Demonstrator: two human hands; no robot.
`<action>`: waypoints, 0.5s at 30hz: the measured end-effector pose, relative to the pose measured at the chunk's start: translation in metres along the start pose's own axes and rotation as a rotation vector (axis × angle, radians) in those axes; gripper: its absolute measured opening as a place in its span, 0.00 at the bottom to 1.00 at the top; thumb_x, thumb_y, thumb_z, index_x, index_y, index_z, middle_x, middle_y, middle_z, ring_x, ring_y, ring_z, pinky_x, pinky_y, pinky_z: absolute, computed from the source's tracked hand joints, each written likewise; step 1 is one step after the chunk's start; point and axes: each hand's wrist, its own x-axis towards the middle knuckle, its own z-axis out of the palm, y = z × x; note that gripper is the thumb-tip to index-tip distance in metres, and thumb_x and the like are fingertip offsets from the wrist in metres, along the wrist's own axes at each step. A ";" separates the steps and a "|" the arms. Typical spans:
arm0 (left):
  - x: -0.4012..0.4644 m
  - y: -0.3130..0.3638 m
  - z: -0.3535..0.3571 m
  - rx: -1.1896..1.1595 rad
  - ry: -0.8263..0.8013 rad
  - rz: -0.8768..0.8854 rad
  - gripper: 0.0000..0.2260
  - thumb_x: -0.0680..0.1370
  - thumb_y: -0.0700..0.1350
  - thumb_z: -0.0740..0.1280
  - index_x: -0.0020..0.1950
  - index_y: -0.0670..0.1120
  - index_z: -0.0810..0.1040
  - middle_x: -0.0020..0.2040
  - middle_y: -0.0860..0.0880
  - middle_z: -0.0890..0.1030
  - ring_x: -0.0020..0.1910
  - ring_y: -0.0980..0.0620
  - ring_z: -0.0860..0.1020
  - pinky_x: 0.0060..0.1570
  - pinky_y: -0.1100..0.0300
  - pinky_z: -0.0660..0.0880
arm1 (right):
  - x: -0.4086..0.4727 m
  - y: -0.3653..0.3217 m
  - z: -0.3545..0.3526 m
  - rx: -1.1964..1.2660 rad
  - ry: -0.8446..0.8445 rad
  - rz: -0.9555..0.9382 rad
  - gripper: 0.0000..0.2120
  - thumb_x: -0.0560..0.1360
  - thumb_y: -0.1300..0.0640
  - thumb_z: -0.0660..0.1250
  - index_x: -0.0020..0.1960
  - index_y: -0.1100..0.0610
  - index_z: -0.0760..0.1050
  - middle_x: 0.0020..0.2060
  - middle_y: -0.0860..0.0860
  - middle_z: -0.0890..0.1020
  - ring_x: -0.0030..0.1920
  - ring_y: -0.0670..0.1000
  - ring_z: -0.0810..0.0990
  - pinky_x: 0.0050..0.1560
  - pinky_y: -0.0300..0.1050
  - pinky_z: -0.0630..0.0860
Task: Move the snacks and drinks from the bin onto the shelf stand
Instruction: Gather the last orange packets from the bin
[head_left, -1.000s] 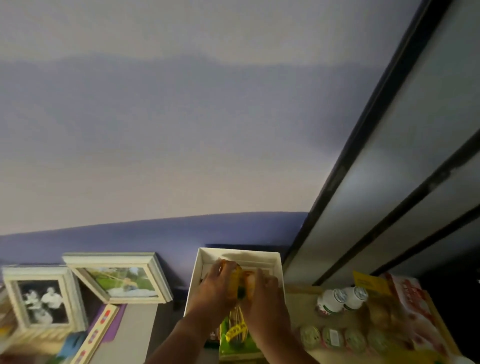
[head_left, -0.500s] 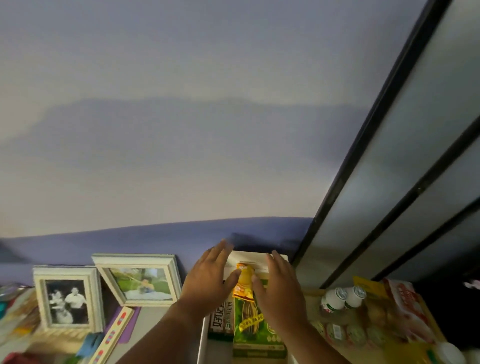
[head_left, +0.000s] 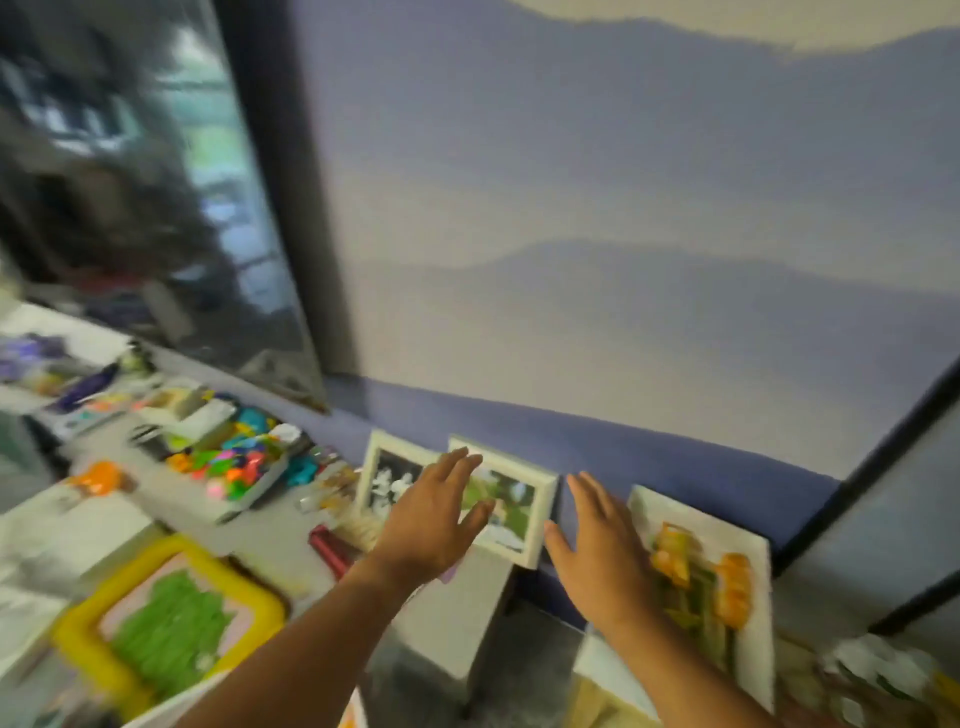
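Observation:
My left hand (head_left: 434, 517) hovers open with fingers spread in front of two picture frames, holding nothing. My right hand (head_left: 602, 553) is open too, just left of the white shelf stand (head_left: 750, 551). The stand holds orange and green snack packets (head_left: 701, 587). More blurred snacks and small bottles (head_left: 878, 670) lie at the lower right. The picture is motion-blurred, so details are soft.
Two white picture frames (head_left: 511, 501) lean against the purple wall base. A tray of bright toys (head_left: 234, 457) sits on the table to the left. A yellow-rimmed frame with green inside (head_left: 171, 618) lies lower left. A dark window (head_left: 130, 182) fills the upper left.
Both hands have let go of the orange packet, left it in the stand and opened. The view has swung left, so the stand now sits at the right.

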 end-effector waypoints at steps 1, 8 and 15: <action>-0.022 -0.017 -0.015 0.003 0.018 -0.041 0.30 0.78 0.65 0.57 0.76 0.52 0.66 0.77 0.50 0.67 0.75 0.49 0.66 0.71 0.53 0.66 | -0.009 -0.021 0.010 0.007 -0.028 -0.039 0.32 0.81 0.42 0.63 0.80 0.53 0.60 0.80 0.51 0.63 0.78 0.54 0.62 0.76 0.51 0.64; -0.168 -0.124 -0.117 0.076 0.126 -0.255 0.28 0.79 0.64 0.58 0.76 0.52 0.67 0.75 0.50 0.69 0.72 0.49 0.69 0.68 0.54 0.70 | -0.076 -0.171 0.075 0.077 -0.135 -0.268 0.33 0.81 0.42 0.63 0.80 0.55 0.61 0.79 0.51 0.65 0.78 0.54 0.62 0.77 0.50 0.64; -0.293 -0.226 -0.197 0.083 0.120 -0.387 0.38 0.74 0.72 0.48 0.76 0.52 0.67 0.75 0.51 0.69 0.72 0.50 0.69 0.68 0.54 0.68 | -0.138 -0.292 0.138 0.032 -0.207 -0.354 0.31 0.81 0.41 0.61 0.80 0.53 0.61 0.78 0.50 0.65 0.77 0.53 0.63 0.75 0.49 0.64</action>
